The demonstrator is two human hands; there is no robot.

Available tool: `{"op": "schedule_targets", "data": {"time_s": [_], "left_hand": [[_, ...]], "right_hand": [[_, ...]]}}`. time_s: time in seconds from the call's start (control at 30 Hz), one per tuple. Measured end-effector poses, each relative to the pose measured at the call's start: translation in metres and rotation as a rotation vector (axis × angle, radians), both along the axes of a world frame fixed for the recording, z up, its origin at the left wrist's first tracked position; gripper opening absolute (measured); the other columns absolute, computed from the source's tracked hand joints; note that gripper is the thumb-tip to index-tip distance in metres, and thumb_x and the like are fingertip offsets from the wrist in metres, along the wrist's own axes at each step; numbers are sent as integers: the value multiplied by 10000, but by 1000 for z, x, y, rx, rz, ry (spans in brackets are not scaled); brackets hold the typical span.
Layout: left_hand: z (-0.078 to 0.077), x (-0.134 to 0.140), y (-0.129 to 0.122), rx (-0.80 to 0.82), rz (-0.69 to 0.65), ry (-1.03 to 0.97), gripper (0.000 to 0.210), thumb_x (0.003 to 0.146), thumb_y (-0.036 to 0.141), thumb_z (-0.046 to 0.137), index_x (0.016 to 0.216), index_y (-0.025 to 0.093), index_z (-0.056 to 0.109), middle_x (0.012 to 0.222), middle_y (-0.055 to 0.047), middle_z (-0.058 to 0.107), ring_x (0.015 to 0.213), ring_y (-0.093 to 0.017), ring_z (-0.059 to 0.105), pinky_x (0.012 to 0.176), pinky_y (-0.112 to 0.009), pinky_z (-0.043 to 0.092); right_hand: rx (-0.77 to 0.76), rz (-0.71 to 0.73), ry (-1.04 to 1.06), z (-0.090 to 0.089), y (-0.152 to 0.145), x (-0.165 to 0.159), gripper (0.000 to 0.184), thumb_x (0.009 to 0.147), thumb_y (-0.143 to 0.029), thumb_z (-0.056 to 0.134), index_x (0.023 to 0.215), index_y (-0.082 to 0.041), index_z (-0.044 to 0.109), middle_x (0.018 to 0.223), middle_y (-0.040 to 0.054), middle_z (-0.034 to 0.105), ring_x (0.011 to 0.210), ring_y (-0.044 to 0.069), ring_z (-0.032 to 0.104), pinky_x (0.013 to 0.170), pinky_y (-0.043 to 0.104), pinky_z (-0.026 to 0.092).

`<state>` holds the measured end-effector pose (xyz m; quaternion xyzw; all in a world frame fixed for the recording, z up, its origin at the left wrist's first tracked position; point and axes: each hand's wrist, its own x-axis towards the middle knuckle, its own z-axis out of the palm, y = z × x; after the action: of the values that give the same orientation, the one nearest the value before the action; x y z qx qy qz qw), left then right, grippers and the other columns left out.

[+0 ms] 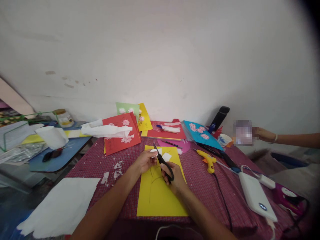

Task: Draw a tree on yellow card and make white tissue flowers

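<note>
One pair of black scissors (163,160) is at the centre of the frame, gripped by its handles in the right hand (175,174). The left hand (145,162), just left of it, pinches a small white paper piece (153,153). Both hands are over a yellow sheet (163,201), lower centre. A yellow glue gun (210,161) lies right of centre.

Other person's forearm (292,140) runs off right edge; held object (243,133) pixelated, unidentifiable. Yellow sheet (160,205) partly hidden behind right hand (176,177).
</note>
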<state>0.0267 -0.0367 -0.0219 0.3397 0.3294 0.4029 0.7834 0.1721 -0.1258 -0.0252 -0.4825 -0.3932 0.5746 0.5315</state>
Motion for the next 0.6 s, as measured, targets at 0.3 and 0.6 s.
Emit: {"op": "schedule_targets", "data": {"time_s": [0.3,0.6], "left_hand": [[5,0,-3,-11,14,24,210,682,232,755,749,136,580,579,23,565,471,-76,508,471,-213,404],[7,1,-5,20,-17,33,226,669,251,760,750,134,584,580,23,549,475,-72,496,464,-205,381]], "right_hand": [[-1,118,117,6,-2,3,307,802,-439,682,856,-160,566,602,-13,603,394,89,501,320,177,347],[9,72,136,5,-2,1,307,803,-441,686,845,-163,564,592,-22,589,384,80,480,316,174,324]]}}
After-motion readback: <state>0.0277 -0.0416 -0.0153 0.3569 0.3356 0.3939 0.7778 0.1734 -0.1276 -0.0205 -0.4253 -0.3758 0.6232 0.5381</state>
